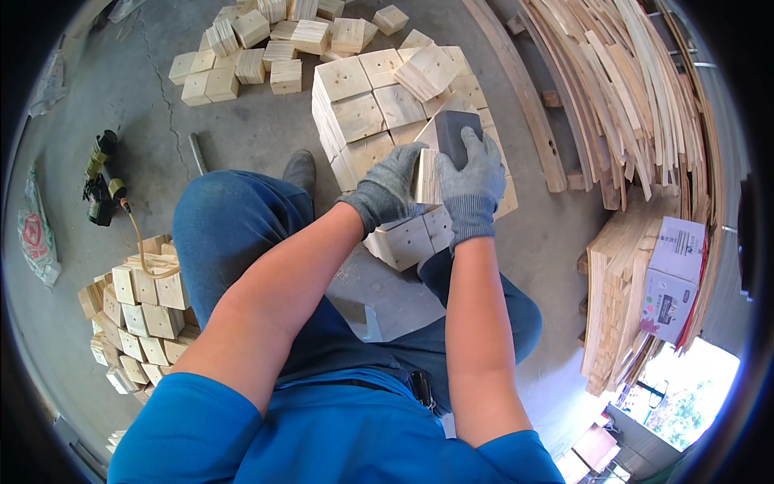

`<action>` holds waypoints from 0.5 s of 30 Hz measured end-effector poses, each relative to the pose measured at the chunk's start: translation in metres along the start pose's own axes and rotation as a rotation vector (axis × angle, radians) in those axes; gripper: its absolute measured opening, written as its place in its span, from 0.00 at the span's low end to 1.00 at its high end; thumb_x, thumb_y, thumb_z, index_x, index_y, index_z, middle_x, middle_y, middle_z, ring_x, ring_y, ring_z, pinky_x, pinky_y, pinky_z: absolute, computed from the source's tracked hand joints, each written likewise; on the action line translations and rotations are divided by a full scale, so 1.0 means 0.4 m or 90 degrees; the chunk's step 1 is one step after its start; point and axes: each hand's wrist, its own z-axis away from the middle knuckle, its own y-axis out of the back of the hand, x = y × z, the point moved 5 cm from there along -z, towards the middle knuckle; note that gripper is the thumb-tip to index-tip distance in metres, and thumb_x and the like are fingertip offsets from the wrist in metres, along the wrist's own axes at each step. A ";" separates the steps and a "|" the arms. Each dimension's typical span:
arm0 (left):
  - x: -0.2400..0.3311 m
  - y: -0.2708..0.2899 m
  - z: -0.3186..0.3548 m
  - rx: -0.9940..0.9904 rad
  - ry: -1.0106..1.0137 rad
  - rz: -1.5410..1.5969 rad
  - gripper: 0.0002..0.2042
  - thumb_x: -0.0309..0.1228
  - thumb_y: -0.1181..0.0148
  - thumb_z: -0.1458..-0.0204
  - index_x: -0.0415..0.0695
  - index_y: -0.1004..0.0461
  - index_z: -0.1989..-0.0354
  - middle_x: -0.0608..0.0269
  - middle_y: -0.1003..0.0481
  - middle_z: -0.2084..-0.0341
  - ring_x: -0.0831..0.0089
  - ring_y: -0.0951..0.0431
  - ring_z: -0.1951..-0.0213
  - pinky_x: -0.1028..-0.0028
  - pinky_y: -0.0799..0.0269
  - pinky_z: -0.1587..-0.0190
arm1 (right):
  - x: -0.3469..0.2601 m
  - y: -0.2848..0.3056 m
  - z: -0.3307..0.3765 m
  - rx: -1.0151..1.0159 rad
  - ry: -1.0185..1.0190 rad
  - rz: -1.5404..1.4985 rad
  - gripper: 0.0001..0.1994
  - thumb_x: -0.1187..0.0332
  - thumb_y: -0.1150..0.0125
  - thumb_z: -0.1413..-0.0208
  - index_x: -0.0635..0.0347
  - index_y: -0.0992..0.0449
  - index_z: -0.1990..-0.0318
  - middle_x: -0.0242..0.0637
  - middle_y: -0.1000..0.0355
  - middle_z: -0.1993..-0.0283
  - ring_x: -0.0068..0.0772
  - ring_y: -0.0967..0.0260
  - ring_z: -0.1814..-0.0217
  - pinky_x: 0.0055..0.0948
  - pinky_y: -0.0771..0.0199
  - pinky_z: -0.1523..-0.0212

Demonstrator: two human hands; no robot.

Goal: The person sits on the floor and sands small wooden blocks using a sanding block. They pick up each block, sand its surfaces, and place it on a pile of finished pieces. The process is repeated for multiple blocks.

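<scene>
1. Blue shirt (355, 436) and bare forearms (274, 315) lie nearest, below both grips; bent legs in jeans (234, 218) spread to either side.
2. Left grip (391, 181), in a grey glove, is closed on the left side of the held block (430, 177), pale wood with a layered edge, tilted up between the two grips.
3. Right grip (472, 177), gloved too, holds a dark block (459, 137) under its fingers, at the held block's right; whether the two touch is hard to tell.
4. Beneath and around both grips stands a neat stack (355, 121) of wood blocks, with one loose block (427, 73) on top, just beyond the right grip.
5. Beyond the grips, to the left, lies a jumbled heap (310, 36); nearer, well left of the left grip, is another pile (165, 321).
6. Progress, as a judgement: one block seems mid-work, being rubbed or dressed. The stack may be finished pieces and the heap those left, or the reverse; their surfaces do not settle it.
</scene>
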 end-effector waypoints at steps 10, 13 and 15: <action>0.032 0.015 0.004 -0.031 0.012 -0.036 0.50 0.44 0.15 0.60 0.47 0.38 0.28 0.44 0.30 0.36 0.46 0.26 0.34 0.59 0.28 0.31 | 0.040 0.016 0.189 0.068 0.063 0.014 0.34 0.57 0.23 0.45 0.53 0.24 0.30 0.60 0.36 0.25 0.64 0.34 0.26 0.58 0.32 0.30; 0.032 0.019 0.003 -0.033 0.024 -0.030 0.49 0.45 0.15 0.59 0.46 0.37 0.29 0.43 0.30 0.37 0.45 0.27 0.34 0.59 0.28 0.31 | 0.041 0.029 0.294 0.044 0.050 -0.020 0.36 0.57 0.21 0.46 0.54 0.25 0.30 0.62 0.37 0.24 0.68 0.36 0.25 0.62 0.37 0.29; 0.030 0.012 0.002 -0.023 0.007 -0.045 0.48 0.45 0.15 0.59 0.45 0.37 0.29 0.43 0.30 0.37 0.46 0.27 0.34 0.59 0.29 0.31 | 0.058 0.036 0.348 0.044 0.056 -0.035 0.36 0.57 0.21 0.47 0.54 0.25 0.30 0.62 0.37 0.24 0.69 0.37 0.26 0.63 0.37 0.28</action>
